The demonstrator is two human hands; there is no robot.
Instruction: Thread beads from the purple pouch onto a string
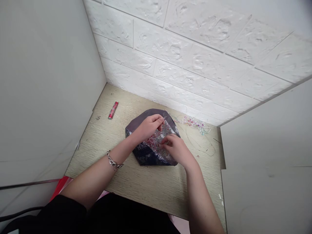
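A dark purple tray (pixel 143 156) full of small pink and clear beads (pixel 156 140) lies in the middle of the wooden desk (pixel 146 185). My left hand (pixel 148 126) hovers over its far side, fingers pinched together on something too thin to make out, perhaps a thread. My right hand (pixel 176 149) rests on the tray's right side, fingers curled down into the beads. A chain bracelet (pixel 113 161) sits on my left wrist.
A strung length of pale beads (pixel 195 123) lies at the back right by the white brick wall. A red tube (pixel 113 110) and tiny metal bits (pixel 97 117) lie at the back left. Grey partition walls close in both sides.
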